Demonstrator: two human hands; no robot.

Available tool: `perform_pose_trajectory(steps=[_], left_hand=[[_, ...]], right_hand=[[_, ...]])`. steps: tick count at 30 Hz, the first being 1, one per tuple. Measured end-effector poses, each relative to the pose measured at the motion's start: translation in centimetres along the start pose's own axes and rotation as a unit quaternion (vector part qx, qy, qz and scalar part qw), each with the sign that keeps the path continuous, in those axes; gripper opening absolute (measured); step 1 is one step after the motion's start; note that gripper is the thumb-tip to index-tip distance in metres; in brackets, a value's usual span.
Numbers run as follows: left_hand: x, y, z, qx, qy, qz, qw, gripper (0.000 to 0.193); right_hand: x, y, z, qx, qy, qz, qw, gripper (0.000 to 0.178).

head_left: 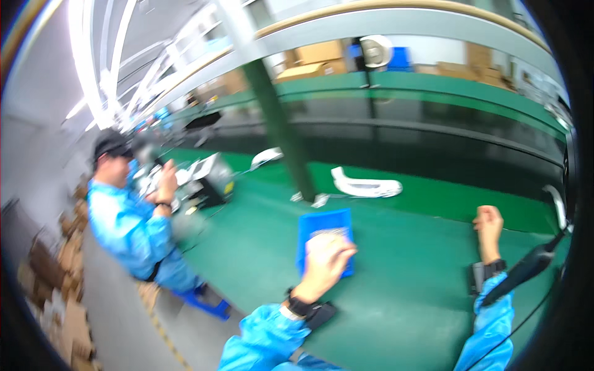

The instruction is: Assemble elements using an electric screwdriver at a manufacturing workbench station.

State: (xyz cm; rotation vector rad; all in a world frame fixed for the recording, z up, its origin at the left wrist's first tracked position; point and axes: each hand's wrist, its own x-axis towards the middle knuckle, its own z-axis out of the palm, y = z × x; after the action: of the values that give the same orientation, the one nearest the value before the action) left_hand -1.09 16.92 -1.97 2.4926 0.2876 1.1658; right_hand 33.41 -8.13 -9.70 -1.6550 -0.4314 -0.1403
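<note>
Small pale parts (328, 233) in the blue rectangular plastic bin (326, 219) look light and stiff, probably best pinched by their edges. The left hand (325, 258), half-curled, is over the bin; the right hand (489, 226), loosely curled, is well right of it. Blur hides whether either holds anything.

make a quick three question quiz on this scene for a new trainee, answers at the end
1. Which of the camera wearer's hands is at the blue bin?
2. True or false: the curved white piece just beyond the bin lies inside it.
3. Fill in the gap: the co-worker in blue workwear is on the ____ side of the picture.

Key:
1. The left hand; the right hand is well off to the right of the bin.
2. False: it lies on the green work surface, apart from the bin.
3. left
</note>
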Motion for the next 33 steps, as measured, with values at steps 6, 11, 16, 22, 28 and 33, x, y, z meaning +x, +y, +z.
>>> perform_pose_trajectory(steps=[6,11,16,22,28,33], left_hand=[[0.1,0.4,0.5,-0.070,0.048,0.010,0.996,0.006],[-0.2,0.0,-0.6,-0.067,0.074,-0.011,0.995,0.007],[-0.4,0.9,-1.6,-0.063,0.087,0.000,0.994,0.008],[0.5,0.9,-1.7,-0.072,0.115,0.027,0.990,0.007],[0.6,1.2,-2.0,-0.060,0.100,0.031,0.993,0.003],[0.3,0.9,-2.0,-0.075,0.100,0.025,0.992,0.008]], right_hand=[[4.0,5.1,-4.4,0.065,0.086,-0.056,0.993,0.019],[4.0,4.1,-10.6,-0.017,-0.041,0.002,0.999,0.016],[-3.3,5.5,-20.0,-0.182,-0.179,0.021,0.967,0.005],[-17.1,-7.0,-19.4,-0.211,-0.210,0.144,0.944,0.015],[-20.7,-16.6,-9.6,-0.310,-0.465,0.076,0.826,0.027],[-20.9,-18.9,-3.1,-0.325,-0.534,-0.059,0.778,0.032]])
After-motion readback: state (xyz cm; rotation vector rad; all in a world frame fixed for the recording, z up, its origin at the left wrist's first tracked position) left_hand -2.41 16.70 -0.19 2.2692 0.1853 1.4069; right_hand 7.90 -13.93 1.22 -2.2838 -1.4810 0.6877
